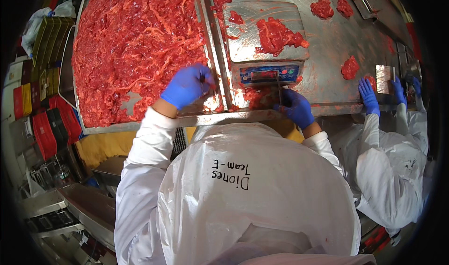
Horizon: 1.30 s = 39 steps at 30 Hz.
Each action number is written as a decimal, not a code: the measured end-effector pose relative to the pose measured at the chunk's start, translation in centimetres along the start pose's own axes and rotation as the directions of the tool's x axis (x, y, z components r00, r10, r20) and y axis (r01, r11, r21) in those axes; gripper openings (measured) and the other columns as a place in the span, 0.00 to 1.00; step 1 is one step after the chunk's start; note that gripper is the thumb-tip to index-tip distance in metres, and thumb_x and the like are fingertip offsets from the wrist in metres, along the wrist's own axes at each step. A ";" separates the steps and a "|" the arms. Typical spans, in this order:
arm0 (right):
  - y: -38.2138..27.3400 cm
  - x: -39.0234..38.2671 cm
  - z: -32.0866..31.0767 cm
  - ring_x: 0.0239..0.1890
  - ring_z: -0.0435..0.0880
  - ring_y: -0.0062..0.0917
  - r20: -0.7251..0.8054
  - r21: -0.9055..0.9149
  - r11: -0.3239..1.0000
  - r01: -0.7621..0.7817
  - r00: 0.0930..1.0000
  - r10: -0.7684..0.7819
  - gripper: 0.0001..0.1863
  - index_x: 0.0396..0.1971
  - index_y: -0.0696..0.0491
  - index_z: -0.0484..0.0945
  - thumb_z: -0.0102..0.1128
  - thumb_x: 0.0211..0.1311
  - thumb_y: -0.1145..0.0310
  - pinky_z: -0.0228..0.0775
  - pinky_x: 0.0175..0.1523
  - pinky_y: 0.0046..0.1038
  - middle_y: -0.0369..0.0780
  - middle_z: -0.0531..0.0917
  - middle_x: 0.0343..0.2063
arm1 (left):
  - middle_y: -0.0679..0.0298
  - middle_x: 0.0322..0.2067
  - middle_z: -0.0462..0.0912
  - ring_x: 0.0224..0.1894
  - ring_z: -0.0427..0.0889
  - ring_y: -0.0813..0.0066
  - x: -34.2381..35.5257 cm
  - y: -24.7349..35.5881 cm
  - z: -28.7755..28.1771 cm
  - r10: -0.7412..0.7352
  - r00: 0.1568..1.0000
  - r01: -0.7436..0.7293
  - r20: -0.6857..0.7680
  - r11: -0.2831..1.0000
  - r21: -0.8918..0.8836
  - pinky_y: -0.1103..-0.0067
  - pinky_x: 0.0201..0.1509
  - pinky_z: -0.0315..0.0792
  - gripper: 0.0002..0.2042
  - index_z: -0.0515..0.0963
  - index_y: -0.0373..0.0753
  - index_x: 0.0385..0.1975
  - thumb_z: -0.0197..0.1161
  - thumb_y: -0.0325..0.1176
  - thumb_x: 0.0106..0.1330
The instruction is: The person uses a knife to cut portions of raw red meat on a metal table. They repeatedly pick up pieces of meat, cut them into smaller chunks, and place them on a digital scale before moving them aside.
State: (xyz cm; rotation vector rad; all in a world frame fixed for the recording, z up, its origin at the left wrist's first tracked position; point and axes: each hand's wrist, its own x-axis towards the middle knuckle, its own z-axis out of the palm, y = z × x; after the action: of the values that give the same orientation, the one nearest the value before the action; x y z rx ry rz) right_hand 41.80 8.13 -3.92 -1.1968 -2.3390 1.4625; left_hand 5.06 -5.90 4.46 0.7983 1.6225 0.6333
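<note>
My left hand (188, 85), in a blue glove, is closed in a pinch above the near right corner of a steel tray (114, 129). Raw red meat trimmings (140, 50) fill that tray. A bit of red shows at the fingertips, probably a small piece of meat. My right hand (297, 108), also gloved in blue, is closed around a thin, dark knife (280, 88) that points away from me, seen almost edge-on. Just beyond it stands a steel bench scale (243, 40) with a blue control panel; a ragged piece of meat (276, 36) lies on its platform.
A raised steel divider (217, 45) separates the tray from the scale. Loose meat pieces (350, 67) lie on the steel table (327, 50). To my right, a co-worker's blue-gloved hand (369, 95) rests at the table edge. Coloured crates (49, 129) are stacked at the left.
</note>
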 end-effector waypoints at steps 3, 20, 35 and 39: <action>0.6 0.5 0.2 0.39 0.88 0.35 0.005 -0.059 0.997 0.042 0.999 -0.042 0.25 0.48 0.56 0.84 0.80 0.54 0.58 0.80 0.47 0.34 0.46 0.88 0.40 | 0.63 0.39 0.87 0.42 0.85 0.76 2.2 4.6 -0.4 0.430 0.901 -0.432 -0.050 0.887 -0.164 0.77 0.47 0.80 0.14 0.84 0.37 0.46 0.66 0.19 0.61; -8.3 2.8 -3.1 0.37 0.83 0.17 0.080 0.396 0.915 0.072 0.990 -0.113 0.11 0.47 0.56 0.82 0.64 0.73 0.66 0.77 0.44 0.23 0.36 0.85 0.37 | 0.57 0.41 0.86 0.47 0.86 0.64 7.3 2.5 -1.7 0.544 0.636 -0.476 -0.547 0.835 0.277 0.72 0.52 0.79 0.13 0.86 0.37 0.46 0.70 0.32 0.63; -11.9 6.4 0.1 0.33 0.83 0.20 0.417 0.605 0.739 -0.298 0.909 0.025 0.14 0.38 0.53 0.79 0.61 0.75 0.56 0.79 0.42 0.28 0.36 0.83 0.32 | 0.56 0.34 0.78 0.37 0.81 0.55 7.0 2.8 3.7 0.730 0.611 -0.409 -0.304 0.621 0.669 0.66 0.40 0.76 0.05 0.81 0.37 0.31 0.68 0.30 0.61; -10.8 9.6 1.5 0.33 0.84 0.21 0.273 0.697 0.688 -0.204 0.962 0.009 0.17 0.40 0.54 0.79 0.63 0.74 0.54 0.82 0.43 0.28 0.37 0.83 0.34 | 0.54 0.32 0.77 0.37 0.80 0.52 5.8 2.3 3.5 0.722 0.656 -0.451 -0.218 0.607 0.655 0.64 0.41 0.76 0.03 0.80 0.38 0.30 0.66 0.28 0.59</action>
State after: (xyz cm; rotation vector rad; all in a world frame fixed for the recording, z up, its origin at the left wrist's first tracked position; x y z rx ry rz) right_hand 28.56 11.30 1.31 -0.9511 -1.4907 2.3727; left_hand 8.22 0.03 2.04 1.8150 2.0100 0.9008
